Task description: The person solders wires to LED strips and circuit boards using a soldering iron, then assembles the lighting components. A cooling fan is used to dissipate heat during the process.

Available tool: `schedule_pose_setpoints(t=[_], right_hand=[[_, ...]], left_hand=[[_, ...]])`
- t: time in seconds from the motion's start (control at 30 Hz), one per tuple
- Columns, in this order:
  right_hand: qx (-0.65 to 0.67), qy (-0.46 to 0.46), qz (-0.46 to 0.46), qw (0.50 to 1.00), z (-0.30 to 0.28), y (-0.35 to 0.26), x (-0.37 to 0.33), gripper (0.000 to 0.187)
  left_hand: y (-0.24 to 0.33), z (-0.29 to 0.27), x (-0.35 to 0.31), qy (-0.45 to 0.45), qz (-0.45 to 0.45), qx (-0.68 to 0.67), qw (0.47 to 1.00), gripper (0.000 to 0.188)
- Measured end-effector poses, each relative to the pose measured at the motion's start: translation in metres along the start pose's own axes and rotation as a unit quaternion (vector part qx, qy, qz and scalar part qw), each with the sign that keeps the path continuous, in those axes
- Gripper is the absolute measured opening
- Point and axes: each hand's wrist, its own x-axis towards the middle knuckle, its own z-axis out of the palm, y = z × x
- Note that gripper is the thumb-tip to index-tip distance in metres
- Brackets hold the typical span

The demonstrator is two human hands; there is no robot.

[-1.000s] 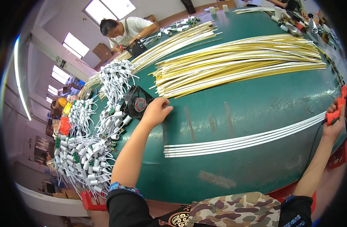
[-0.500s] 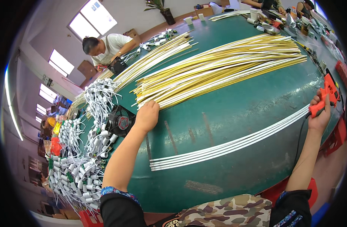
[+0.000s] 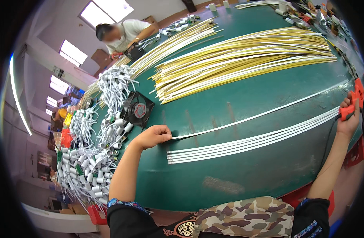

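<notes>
- Single white strip (image 3: 261, 115): lies across the green table (image 3: 245, 178), apart from and above the group of white strips (image 3: 253, 142); near end pinched in left hand (image 3: 152, 136).
- Left hand: fingers curled, thumb and fingertips pressed on the strip end.
- Right hand (image 3: 348, 121): closed around red-handled tool (image 3: 354, 101) at the strip's far end.
- Handling note: strip likely best kept flat and taut, parallel to the group.
- Surroundings: black fan (image 3: 137, 110), white connector leads (image 3: 86, 158), yellow strips (image 3: 245, 59), co-worker (image 3: 124, 33) at far edge.
</notes>
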Motion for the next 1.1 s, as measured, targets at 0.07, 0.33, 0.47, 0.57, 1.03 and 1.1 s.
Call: schedule_pose_setpoints(t=[0.07, 0.33, 0.47, 0.57, 1.03, 1.1], right_hand=[[-0.017, 0.018, -0.019, 1.0, 0.005, -0.005, 0.001, 0.042], [-0.121, 0.022, 0.012, 0.992, 0.071, 0.001, -0.028, 0.031], [-0.092, -0.007, 0.047, 0.995, 0.039, -0.002, -0.011, 0.031], [-0.039, -0.005, -0.028, 0.999, -0.012, -0.011, 0.011, 0.042], [-0.033, 0.025, -0.021, 0.999, 0.009, -0.002, -0.005, 0.043], [-0.023, 0.033, -0.012, 0.999, 0.001, 0.008, -0.004, 0.043]], left_hand=[[-0.002, 0.008, -0.008, 0.071, 0.01, 0.133, 0.989, 0.012], [-0.01, 0.024, -0.031, 0.076, -0.079, 0.06, 0.992, 0.007], [-0.005, 0.026, -0.029, 0.053, -0.083, 0.088, 0.991, 0.009], [0.003, 0.03, -0.021, 0.077, -0.091, 0.094, 0.988, 0.016], [0.028, -0.003, 0.051, 0.305, 0.107, 0.304, 0.896, 0.021], [0.032, -0.003, 0.074, 0.4, 0.216, 0.446, 0.771, 0.018]])
